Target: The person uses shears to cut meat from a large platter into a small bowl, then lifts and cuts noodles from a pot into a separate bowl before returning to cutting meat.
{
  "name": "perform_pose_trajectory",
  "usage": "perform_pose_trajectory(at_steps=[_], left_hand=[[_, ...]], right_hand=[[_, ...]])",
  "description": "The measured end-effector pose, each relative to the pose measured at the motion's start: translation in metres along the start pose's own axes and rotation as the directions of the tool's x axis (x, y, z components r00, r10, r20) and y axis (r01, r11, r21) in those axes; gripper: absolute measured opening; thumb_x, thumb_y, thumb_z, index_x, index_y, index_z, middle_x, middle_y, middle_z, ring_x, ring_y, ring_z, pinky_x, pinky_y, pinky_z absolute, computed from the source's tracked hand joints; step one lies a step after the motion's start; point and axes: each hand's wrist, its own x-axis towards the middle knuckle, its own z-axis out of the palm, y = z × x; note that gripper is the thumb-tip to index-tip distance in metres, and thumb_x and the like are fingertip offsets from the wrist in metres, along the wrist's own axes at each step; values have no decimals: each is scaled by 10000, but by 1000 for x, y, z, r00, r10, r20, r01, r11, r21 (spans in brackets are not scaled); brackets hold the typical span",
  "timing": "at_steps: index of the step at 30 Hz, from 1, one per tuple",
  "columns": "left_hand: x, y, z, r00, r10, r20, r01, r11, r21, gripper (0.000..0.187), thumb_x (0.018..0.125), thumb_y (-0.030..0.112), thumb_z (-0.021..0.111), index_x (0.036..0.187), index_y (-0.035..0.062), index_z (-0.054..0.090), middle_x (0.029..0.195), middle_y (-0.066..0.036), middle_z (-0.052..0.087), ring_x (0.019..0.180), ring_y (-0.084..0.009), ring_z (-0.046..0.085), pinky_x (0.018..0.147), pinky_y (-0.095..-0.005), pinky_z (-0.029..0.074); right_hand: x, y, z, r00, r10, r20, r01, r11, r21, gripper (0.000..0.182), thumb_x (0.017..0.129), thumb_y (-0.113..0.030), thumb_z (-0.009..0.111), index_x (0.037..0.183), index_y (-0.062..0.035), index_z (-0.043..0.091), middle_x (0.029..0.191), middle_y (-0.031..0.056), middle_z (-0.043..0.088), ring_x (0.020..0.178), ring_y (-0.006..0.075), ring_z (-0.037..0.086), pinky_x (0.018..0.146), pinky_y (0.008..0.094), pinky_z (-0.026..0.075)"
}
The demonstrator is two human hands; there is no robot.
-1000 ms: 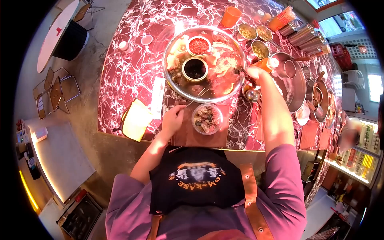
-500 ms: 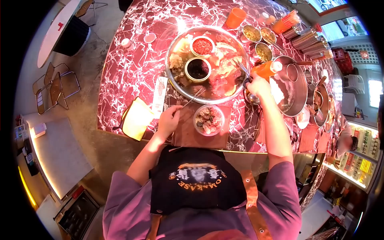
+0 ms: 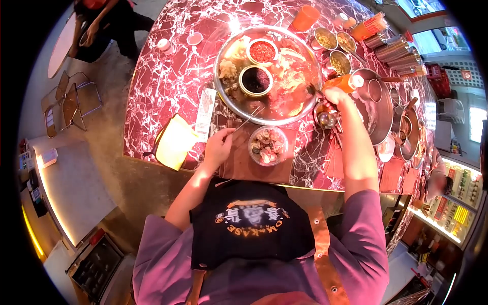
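My left hand [image 3: 219, 146] pinches slim metal tongs [image 3: 248, 120], their tips over the near rim of a large round metal tray [image 3: 222, 96]. Cut pieces of food fill the tray around a bowl of chopped red chili [image 3: 263, 51] and a bowl of dark sauce [image 3: 255, 81]. Just in front of the tray stands a clear tub [image 3: 268, 146] of cut pieces. At the tray's right edge my right hand [image 3: 336, 96] is closed on scissors [image 3: 316, 91], mostly hidden and dark. An orange squeeze bottle [image 3: 341, 83] is right behind that hand, and a shiny metal container [image 3: 325, 119] sits below it.
Small metal bowls [image 3: 339, 62], an orange cup [image 3: 306, 18] and a big metal pan [image 3: 378, 129] stand at the right and back. A yellow pouch [image 3: 175, 142] and a white packet [image 3: 205, 115] lie left. Another person [image 3: 109, 25] is beyond the table at the upper left.
My right hand has moved slightly right and up, and the scissors' silver blades no longer show plainly. My left hand stays nearly still with the tongs. A person has come into view at the upper left.
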Motion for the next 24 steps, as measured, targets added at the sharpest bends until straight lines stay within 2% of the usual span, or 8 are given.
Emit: perform_pose_trajectory(at_steps=[4,5,6,10,14,19,21,24], left_hand=[[1,2,-5,1000,-13,16,12,999,35,259,951,138,571,1147,21,694,1005,-171,730,906,-298,712,792,-353,538],[3,-3,-5,1000,-7,27,6,999,41,262,951,145,565,1145,28,697,997,-173,728,895,-302,710,783,-353,537],[3,-2,-6,999,-10,32,8,999,41,262,951,145,565,1145,28,697,997,-173,728,895,-302,710,783,-353,537],[9,-3,-9,998,31,46,-34,998,59,264,948,146,564,1145,33,698,983,-174,727,877,-300,708,772,-356,535],[14,7,-10,998,27,59,-31,997,77,256,948,146,567,1138,40,701,985,-169,728,879,-298,706,777,-357,534],[16,8,-5,998,45,49,-49,996,79,252,952,153,567,1133,41,702,996,-162,729,904,-302,706,796,-358,534],[14,9,-5,997,42,62,-47,995,90,242,966,140,582,1155,37,693,939,-130,729,823,-198,689,741,-310,522],[9,4,-6,998,59,34,-62,994,89,243,964,141,585,1156,36,692,943,-137,731,834,-203,697,750,-309,524]], right_hand=[[-52,34,6,967,-185,-175,176,982,-67,208,924,-224,650,999,-35,692,727,67,630,563,148,550,530,315,444],[-54,55,13,883,-366,-294,328,929,-173,284,901,-195,666,1117,-11,682,883,104,697,751,183,640,697,326,510],[-83,50,16,915,-287,-283,239,952,-193,358,884,-180,668,1210,-31,652,1011,127,715,927,211,660,842,331,502],[-129,71,38,899,-336,-282,266,928,-260,528,835,-226,711,1335,-96,603,1135,216,701,1099,331,672,962,370,497],[-151,58,78,887,-403,-226,308,880,-361,557,792,-298,710,1319,-144,614,1168,180,702,1089,361,668,952,413,521],[-132,25,137,750,-569,-337,320,759,-567,558,820,-319,669,1343,-144,587,1049,231,707,1009,373,689,900,482,537],[-122,13,141,798,-505,-327,254,775,-578,545,826,-306,656,1336,-128,585,1101,224,699,1034,372,681,913,475,532],[-110,10,137,848,-426,-315,163,776,-610,524,837,-282,634,1330,-112,579,1139,219,695,1055,375,672,924,474,526]])
